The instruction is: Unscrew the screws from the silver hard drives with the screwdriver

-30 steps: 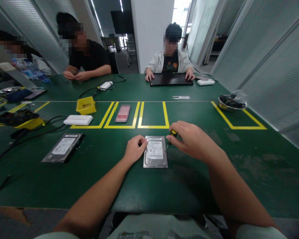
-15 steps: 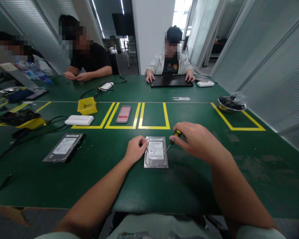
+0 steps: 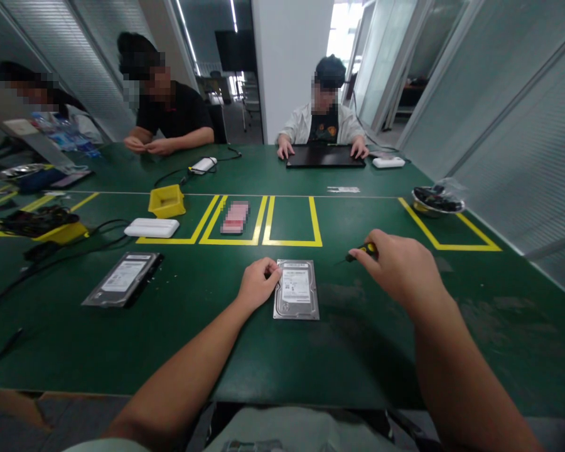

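Observation:
A silver hard drive (image 3: 295, 292) with a white label lies flat on the green table in front of me. My left hand (image 3: 258, 280) grips its upper left edge, fingers curled and thumb against the side. To the right of the drive, my right hand (image 3: 395, 260) is closed around a screwdriver (image 3: 363, 252) with a black and yellow handle. Its thin shaft points left, apart from the drive. Farther left on the table rests a second hard drive (image 3: 122, 279), with small whitish crumbs beside it.
Yellow tape marks rectangles on the table (image 3: 169, 351). Around them are a yellow bin (image 3: 167, 201), a white power strip (image 3: 151, 228), a pink pixelated item (image 3: 235, 217), bundled cables (image 3: 32, 220) and a bowl of dark parts (image 3: 437, 199). Across sit co-workers, one touching a black panel (image 3: 326, 157).
My right hand has moved right with the screwdriver, so its tip has left the drive's right edge. My left hand stays on the drive.

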`<state>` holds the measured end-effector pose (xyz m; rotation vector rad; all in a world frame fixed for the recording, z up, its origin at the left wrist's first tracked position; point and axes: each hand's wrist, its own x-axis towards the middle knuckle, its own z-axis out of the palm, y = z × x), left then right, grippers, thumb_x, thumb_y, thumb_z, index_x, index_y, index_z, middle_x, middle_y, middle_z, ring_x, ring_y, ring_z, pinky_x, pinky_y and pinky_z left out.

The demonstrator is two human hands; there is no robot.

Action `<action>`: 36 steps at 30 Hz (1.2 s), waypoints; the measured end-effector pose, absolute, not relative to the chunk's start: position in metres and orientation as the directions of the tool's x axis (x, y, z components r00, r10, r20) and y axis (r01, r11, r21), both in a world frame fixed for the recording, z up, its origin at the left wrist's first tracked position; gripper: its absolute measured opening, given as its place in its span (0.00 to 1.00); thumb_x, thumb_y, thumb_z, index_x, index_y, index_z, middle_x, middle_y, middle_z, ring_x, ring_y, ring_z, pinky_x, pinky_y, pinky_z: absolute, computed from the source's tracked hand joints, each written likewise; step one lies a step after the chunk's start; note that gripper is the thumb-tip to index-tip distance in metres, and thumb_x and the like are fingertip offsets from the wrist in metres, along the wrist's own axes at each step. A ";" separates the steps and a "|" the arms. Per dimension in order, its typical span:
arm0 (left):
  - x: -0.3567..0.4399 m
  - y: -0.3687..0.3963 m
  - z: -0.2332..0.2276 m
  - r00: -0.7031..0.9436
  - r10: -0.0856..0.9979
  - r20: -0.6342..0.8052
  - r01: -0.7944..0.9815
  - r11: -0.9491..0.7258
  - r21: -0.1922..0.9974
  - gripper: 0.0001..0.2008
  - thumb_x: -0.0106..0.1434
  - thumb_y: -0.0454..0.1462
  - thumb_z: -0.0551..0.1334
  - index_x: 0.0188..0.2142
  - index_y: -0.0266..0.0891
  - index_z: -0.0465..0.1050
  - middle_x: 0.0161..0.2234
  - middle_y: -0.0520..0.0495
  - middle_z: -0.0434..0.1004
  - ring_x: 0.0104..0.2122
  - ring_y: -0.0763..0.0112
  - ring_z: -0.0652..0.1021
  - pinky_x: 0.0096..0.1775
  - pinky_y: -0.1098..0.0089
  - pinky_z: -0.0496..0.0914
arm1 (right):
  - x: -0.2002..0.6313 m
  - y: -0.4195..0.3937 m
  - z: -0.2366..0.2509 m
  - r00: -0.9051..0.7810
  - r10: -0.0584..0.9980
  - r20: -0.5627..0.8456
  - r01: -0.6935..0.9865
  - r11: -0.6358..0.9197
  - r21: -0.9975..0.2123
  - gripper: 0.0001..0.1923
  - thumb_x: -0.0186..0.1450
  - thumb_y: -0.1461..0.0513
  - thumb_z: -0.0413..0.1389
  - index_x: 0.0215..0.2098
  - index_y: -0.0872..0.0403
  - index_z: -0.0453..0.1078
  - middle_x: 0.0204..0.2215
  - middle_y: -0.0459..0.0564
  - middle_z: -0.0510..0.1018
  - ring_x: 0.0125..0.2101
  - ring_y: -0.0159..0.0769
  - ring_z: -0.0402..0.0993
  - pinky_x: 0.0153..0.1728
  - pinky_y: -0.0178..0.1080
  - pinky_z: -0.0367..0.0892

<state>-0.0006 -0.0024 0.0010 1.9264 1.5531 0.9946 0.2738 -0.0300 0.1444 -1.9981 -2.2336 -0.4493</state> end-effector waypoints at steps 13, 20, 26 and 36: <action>0.000 -0.002 0.001 0.099 0.968 0.231 0.629 -0.241 0.739 0.05 0.62 0.38 0.60 0.30 0.40 0.71 0.28 0.52 0.76 0.28 0.71 0.75 0.34 0.70 0.67 | 0.306 -0.031 0.080 0.130 0.921 0.366 0.910 0.036 -0.413 0.26 0.64 0.41 0.51 0.34 0.55 0.72 0.24 0.49 0.74 0.24 0.36 0.69 0.28 0.37 0.58; 0.000 -0.001 0.000 0.102 0.967 0.233 0.633 -0.244 0.735 0.05 0.62 0.38 0.60 0.31 0.40 0.71 0.27 0.52 0.76 0.29 0.71 0.75 0.34 0.70 0.67 | 0.314 -0.024 0.061 0.202 0.917 0.345 0.850 0.010 -0.526 0.25 0.63 0.42 0.53 0.33 0.55 0.73 0.24 0.50 0.74 0.25 0.37 0.69 0.29 0.38 0.59; 0.000 0.000 0.000 0.106 0.968 0.229 0.635 -0.243 0.733 0.05 0.62 0.38 0.60 0.30 0.40 0.71 0.27 0.52 0.76 0.29 0.71 0.75 0.34 0.70 0.67 | 0.317 -0.022 0.052 0.176 0.951 0.255 0.854 -0.019 -0.520 0.21 0.64 0.45 0.55 0.34 0.55 0.72 0.24 0.47 0.73 0.25 0.36 0.68 0.29 0.37 0.60; 0.000 0.001 0.002 0.113 0.969 0.219 0.649 -0.239 0.723 0.06 0.62 0.38 0.60 0.30 0.39 0.71 0.28 0.52 0.75 0.29 0.71 0.74 0.34 0.70 0.66 | 0.334 -0.016 0.026 -0.072 0.990 0.119 0.973 0.096 -0.212 0.12 0.67 0.60 0.55 0.47 0.56 0.71 0.41 0.52 0.76 0.42 0.41 0.72 0.44 0.39 0.65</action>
